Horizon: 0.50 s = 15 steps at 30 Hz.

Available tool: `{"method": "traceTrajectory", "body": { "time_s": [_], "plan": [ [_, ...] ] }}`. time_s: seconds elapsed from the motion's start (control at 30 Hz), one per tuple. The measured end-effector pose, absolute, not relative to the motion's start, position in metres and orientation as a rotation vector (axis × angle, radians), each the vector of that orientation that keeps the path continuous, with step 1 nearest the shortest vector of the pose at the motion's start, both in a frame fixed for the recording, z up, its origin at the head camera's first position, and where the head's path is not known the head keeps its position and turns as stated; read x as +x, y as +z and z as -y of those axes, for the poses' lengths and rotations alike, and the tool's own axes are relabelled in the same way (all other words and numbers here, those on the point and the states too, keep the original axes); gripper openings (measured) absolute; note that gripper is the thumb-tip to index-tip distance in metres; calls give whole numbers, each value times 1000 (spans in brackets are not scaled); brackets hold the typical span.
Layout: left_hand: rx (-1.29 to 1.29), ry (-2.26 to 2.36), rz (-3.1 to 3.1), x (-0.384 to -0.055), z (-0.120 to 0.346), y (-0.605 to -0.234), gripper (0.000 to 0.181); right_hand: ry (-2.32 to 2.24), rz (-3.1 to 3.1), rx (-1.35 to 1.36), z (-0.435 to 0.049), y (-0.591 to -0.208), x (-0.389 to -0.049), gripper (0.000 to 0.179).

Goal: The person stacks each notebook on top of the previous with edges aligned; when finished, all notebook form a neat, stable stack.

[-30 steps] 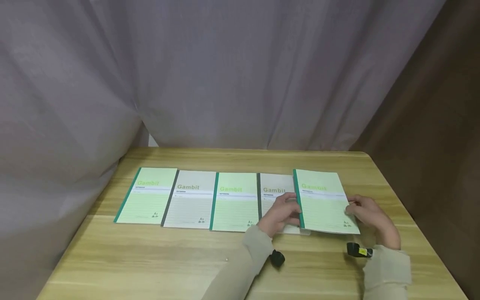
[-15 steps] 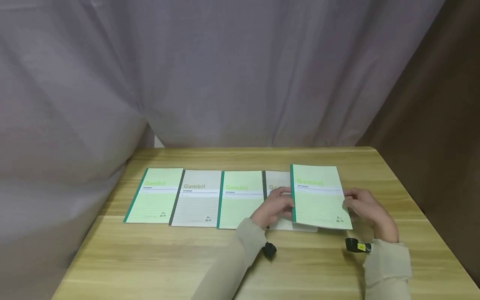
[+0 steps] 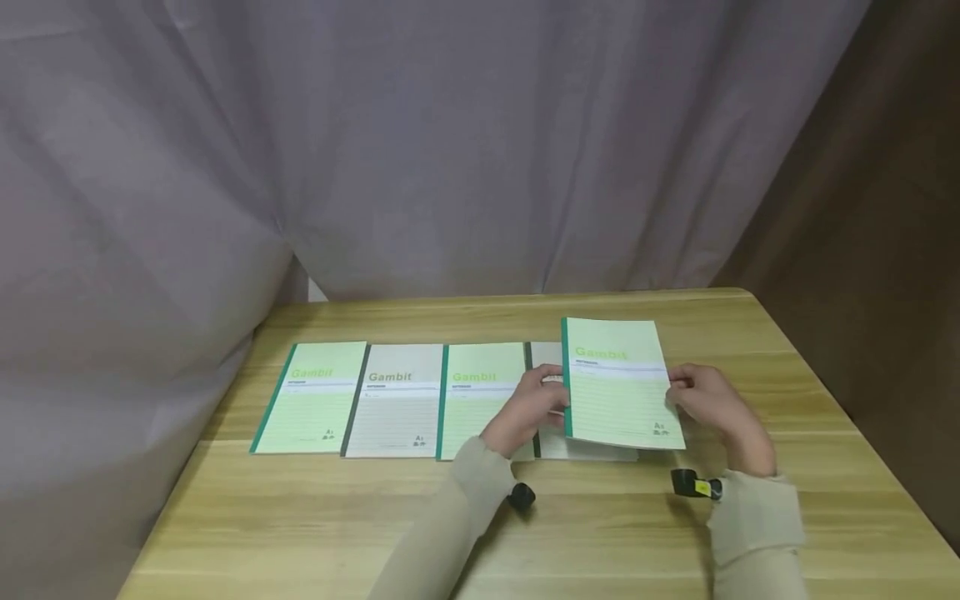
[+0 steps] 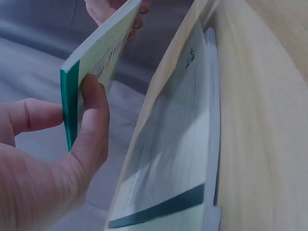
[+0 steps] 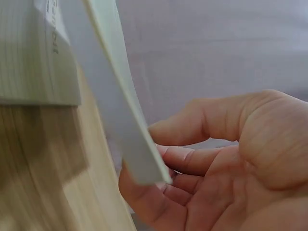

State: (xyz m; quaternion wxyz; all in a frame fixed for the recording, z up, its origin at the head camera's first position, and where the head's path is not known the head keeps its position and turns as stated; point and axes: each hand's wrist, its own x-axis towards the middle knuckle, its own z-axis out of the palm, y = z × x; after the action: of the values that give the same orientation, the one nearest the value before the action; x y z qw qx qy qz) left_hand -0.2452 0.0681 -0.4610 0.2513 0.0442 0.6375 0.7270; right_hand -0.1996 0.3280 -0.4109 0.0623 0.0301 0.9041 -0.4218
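Clearly, both hands were occupied when we looked. The left hand (image 3: pixel 528 408) pinched a pale green notebook (image 3: pixel 622 400) at its dark green spine (image 3: pixel 566 379), a digit on either face in the left wrist view. The right hand (image 3: pixel 712 404) gripped the opposite edge, thumb on one side and fingers curled against the other. We read "Gambit" across the upper cover, a pale band beneath it, then ruled lines and small characters in the lower right corner.

We found this notebook raised off the table (image 3: pixel 300 517), hanging over the right part of a grey-white notebook (image 3: pixel 588 451) with a dark spine; a gap between the two showed in the left wrist view, and a shadow fell on the lower one.

To the left of it we noted three more, laid flat side by side, spines to the left: a middle green notebook (image 3: pixel 468 421), a white notebook (image 3: pixel 393 417) and an end green notebook (image 3: pixel 311 412).

Farther out, we recorded beige sleeves (image 3: pixel 753 525), a black device at each wrist, the right device (image 3: pixel 684 482) marked yellow. Behind the table hung a grey curtain (image 3: pixel 420 150); to the right, a brown curtain (image 3: pixel 885 292).
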Motion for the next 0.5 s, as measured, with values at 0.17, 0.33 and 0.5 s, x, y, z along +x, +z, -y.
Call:
{"method": "traceTrajectory", "body": {
  "time_s": [0.17, 0.33, 0.5],
  "plan": [
    [119, 1980, -1783, -244, -55, -457, 61, -1305, -2722, 97, -313, -409, -201, 42],
    [122, 1990, -1778, -242, -47, -454, 63, -1291, -2724, 130, -302, -406, -201, 44],
    [106, 1995, -1786, -244, -38, -450, 66, -1304, -2722, 102, -294, -404, -202, 44]
  ]
}}
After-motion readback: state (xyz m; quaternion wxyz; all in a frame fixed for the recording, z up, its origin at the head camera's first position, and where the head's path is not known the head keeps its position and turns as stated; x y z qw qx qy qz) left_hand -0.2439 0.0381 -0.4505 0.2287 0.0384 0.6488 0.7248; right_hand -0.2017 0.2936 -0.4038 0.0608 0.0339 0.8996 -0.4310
